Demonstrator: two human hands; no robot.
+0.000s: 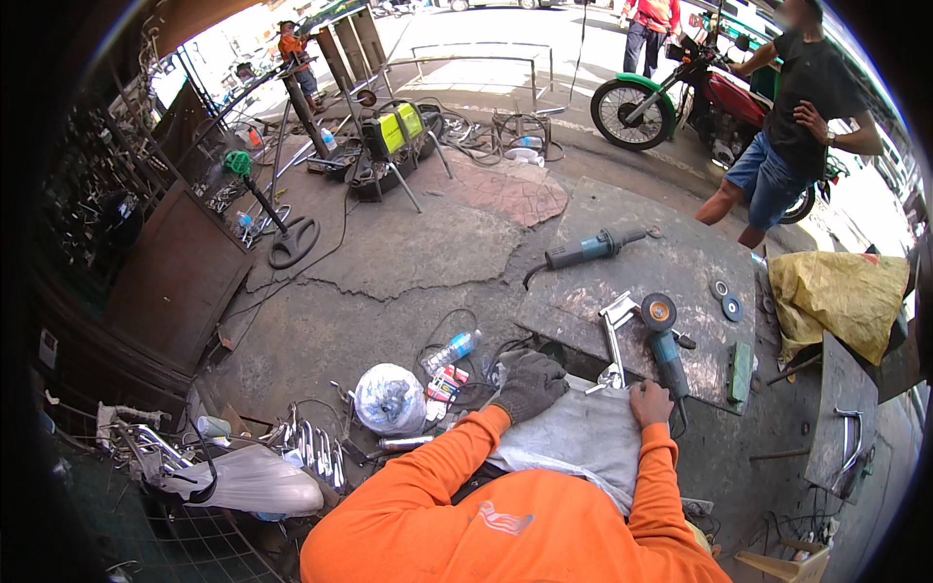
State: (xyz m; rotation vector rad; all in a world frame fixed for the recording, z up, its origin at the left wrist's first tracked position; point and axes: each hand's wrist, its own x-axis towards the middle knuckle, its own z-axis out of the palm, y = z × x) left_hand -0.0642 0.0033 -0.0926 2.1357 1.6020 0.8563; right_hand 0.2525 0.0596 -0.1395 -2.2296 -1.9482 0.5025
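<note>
A grey cloth (564,428) is spread over my lap. My left hand (531,387), in a dark knitted glove, is closed on the cloth's upper left part. My bare right hand (650,402) has its fingers curled at the cloth's right edge, by the edge of a low worktable (569,296). Between and just beyond my hands, a shiny bent metal tube piece (613,342) lies on the tabletop, its near end by the cloth. Right of it rests an angle grinder (667,358) with an orange-centred disc, close to my right hand.
A second, slimmer grinder (595,249) lies farther back, with loose discs (731,307) and a green block (740,372) at right. On the left are a plastic bottle (453,351), a plastic-wrapped roll (390,399) and chrome tubes (313,449). A person (802,117) stands beside a motorcycle (714,107).
</note>
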